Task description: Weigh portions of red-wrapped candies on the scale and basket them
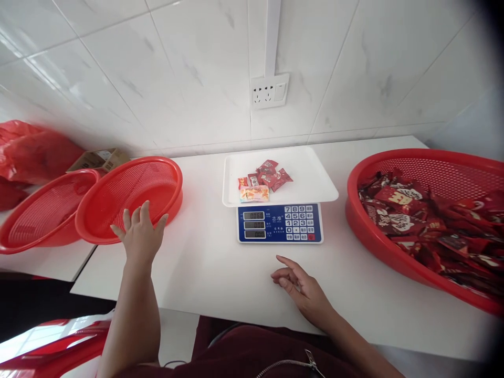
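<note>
My left hand (139, 234) reaches out with fingers spread, touching the near rim of an empty red mesh basket (129, 197) that sits tilted at the table's left. My right hand (301, 289) rests on the white table (212, 283) with loosely curled fingers, holding nothing, just in front of a blue-faced weighing scale (280, 223). The scale's white tray (311, 181) holds a few red snack packets (271, 176) and one pale orange packet (254, 193).
A large red basket (394, 247) full of red packets stands at the right. Another empty red basket (43, 215) lies further left, beside a cardboard box (100, 159) and red plastic bags (27, 155). A wall socket (270, 91) is above the scale.
</note>
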Available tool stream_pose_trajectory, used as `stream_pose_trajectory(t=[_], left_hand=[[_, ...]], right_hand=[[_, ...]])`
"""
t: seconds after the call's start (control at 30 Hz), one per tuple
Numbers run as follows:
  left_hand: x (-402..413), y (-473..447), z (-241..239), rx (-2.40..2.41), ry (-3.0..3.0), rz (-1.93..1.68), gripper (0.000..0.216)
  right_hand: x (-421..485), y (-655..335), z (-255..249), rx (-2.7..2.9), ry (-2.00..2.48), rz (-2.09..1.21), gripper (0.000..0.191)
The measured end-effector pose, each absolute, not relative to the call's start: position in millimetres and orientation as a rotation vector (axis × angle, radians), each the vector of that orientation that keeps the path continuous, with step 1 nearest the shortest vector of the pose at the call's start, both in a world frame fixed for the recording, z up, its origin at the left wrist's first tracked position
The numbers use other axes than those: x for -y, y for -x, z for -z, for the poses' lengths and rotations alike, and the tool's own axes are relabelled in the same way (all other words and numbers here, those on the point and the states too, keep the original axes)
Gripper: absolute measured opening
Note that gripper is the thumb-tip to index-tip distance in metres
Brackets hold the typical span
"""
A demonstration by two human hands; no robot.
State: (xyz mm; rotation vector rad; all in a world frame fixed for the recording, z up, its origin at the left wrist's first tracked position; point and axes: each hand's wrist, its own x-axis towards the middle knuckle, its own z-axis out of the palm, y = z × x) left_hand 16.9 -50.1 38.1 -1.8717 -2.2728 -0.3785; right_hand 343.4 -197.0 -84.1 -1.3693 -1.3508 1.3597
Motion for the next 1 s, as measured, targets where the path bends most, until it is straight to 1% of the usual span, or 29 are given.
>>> stream_pose_trajectory(t=[0.1, 0.23, 0.3, 0.43, 0.63, 0.73, 0.8, 0.93, 1.0], left_hand=[[45.9, -17.3, -36.6, 2.33, 1.877, 0.348, 0.062], [42.1, -26.7, -32.3, 2.313, 1.957, 0.333, 0.049], [42.3, -34.7, -28.9, 2.256, 2.006, 0.34, 0.046], [45.2, -52.2, -25.2, 2.122, 2.133, 0.368, 0.047], [35.5, -102.5, -36.2, 1.877, 2.391, 0.508, 0.044], [14.3, -142.1, -43.4, 1.619, 2.701, 0.551, 0.052], [-4.2, -166.5, -45.3, 1.509, 2.931, 0.481, 0.064], [-33.7, -199.7, -40.6, 1.516, 3.169, 0.319, 0.097], [-39.7, -208.6, -35.7, 1.5, 3.2, 0.336, 0.104]], right_hand=[[197.5, -343.8, 84.4, 1.349, 1.354, -1.361, 0.047], [198.2, -344.2, 83.3, 1.358, 1.343, -1.35, 0.046], [198.1, -344.0, 82.7, 1.367, 1.346, -1.349, 0.047], [197.3, -343.3, 81.6, 1.383, 1.349, -1.353, 0.048], [196.1, -342.5, 77.1, 1.387, 1.349, -1.341, 0.049], [196.2, -342.1, 76.5, 1.39, 1.356, -1.315, 0.048], [196.7, -342.0, 78.8, 1.386, 1.345, -1.321, 0.048], [197.4, -342.3, 86.3, 1.37, 1.334, -1.306, 0.05], [197.3, -342.4, 89.0, 1.362, 1.322, -1.296, 0.05]])
